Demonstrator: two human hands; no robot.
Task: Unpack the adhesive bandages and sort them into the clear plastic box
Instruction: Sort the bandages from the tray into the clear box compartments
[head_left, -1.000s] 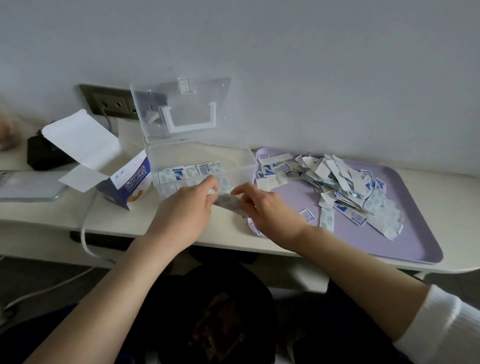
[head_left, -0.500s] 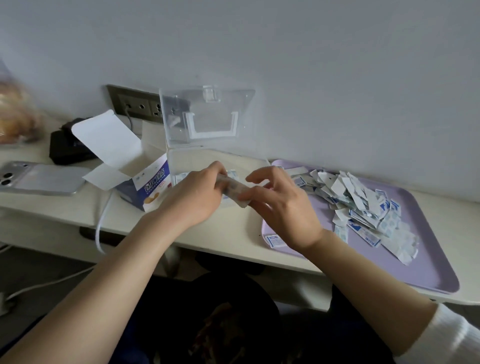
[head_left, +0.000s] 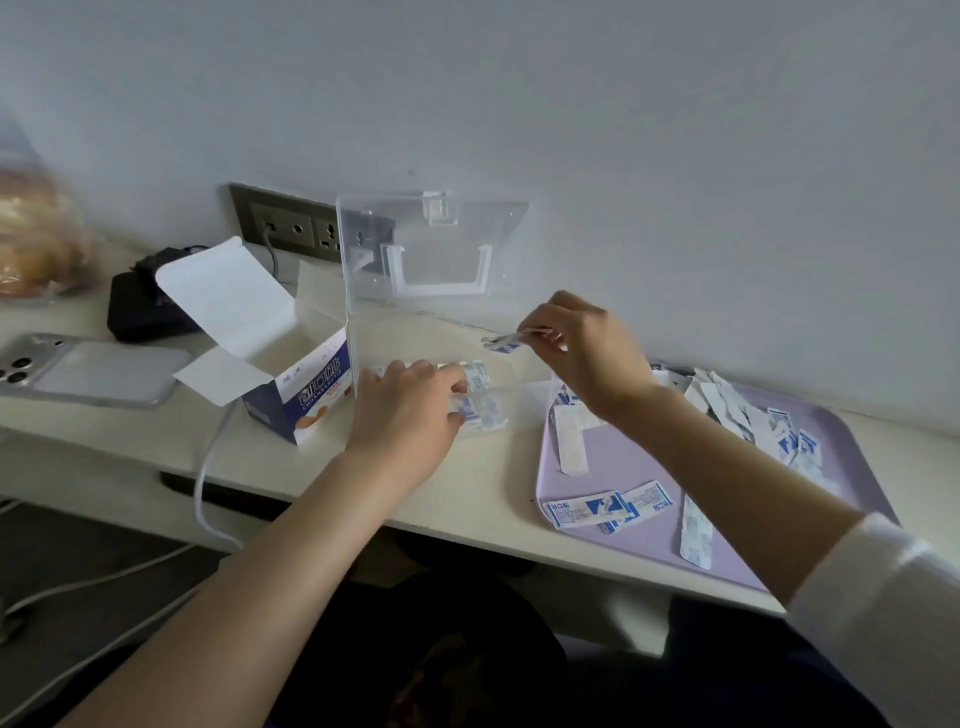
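head view shows our right hand (head_left: 582, 353) pinching a wrapper strip (head_left: 511, 339) above the clear plastic box (head_left: 431, 358), left hand (head_left: 410, 410) pressing bandages (head_left: 480, 400) inside; loose grip risks dropping it in.

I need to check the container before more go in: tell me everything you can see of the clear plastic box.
The clear plastic box is see-through with thin walls. It sits on the pale desk between the opened cardboard carton and the lilac tray. Its hinged lid stands upright against the wall, showing a latch tab on top and a moulded handle outline. Bandages lie in a row inside. The left hand rests at its front edge; the right hand holds a wrapper above it.
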